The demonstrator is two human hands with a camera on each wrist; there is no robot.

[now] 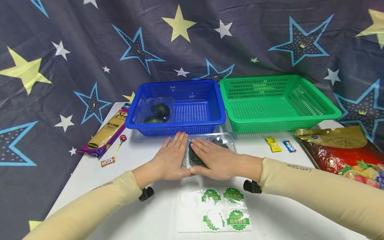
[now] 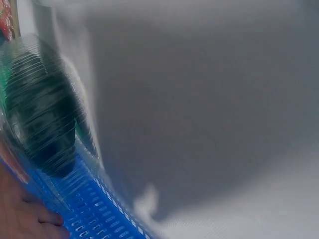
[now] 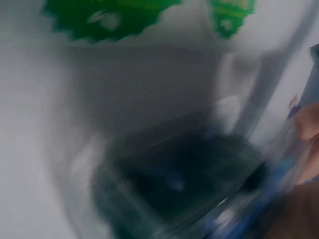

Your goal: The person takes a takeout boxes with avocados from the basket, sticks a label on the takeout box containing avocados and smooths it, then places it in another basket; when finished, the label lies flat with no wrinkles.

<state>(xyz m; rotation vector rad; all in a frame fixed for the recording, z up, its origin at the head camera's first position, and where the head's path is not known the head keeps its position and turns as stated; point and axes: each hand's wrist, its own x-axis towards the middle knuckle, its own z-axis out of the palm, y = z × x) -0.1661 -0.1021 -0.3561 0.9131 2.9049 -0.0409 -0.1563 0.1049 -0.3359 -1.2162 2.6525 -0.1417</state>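
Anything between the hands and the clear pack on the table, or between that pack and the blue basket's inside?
Nothing visible separates the left hand or right hand from the clear pack: one is at its left edge, the other over its top. Toward the blue basket, only that basket's near wall intervenes.

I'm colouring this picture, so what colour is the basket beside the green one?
The basket is blue, shown best in the head view.

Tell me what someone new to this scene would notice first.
Probably the bright blue basket and green basket, side by side at the back of the white table. Then the left hand and right hand, at a clear box in front of the blue basket. Behind everything hangs a dark star-patterned curtain.
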